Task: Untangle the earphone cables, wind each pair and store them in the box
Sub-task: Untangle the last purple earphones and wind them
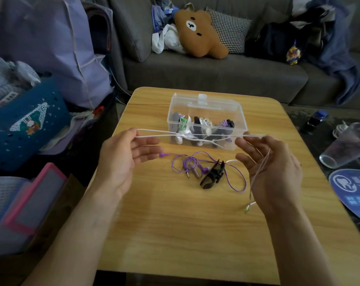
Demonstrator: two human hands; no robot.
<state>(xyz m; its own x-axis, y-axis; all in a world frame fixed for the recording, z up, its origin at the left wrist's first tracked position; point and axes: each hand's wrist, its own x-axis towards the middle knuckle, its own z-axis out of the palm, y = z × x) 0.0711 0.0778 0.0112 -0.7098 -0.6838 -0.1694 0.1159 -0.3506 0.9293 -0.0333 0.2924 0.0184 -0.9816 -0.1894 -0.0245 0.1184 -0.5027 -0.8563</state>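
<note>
A white earphone cable (166,133) is stretched taut between both hands, in front of the clear plastic box (240,112). My left hand (123,157) pinches its looped left end between thumb and forefinger, the other fingers extended. My right hand (274,164) holds the right end at the thumb. From there the cable runs down across the palm and its plug (247,208) dangles over the table. The box stands open with several wound earphones inside. A purple earphone pair (192,162) lies loose on the wooden table (185,223) beside a black cable clip (213,174).
A grey sofa (195,71) with a bear cushion (199,34) stands behind the table. A tipped plastic cup (348,147) and a blue fan (352,188) lie to the right. Bags and a blue case (28,124) crowd the left side.
</note>
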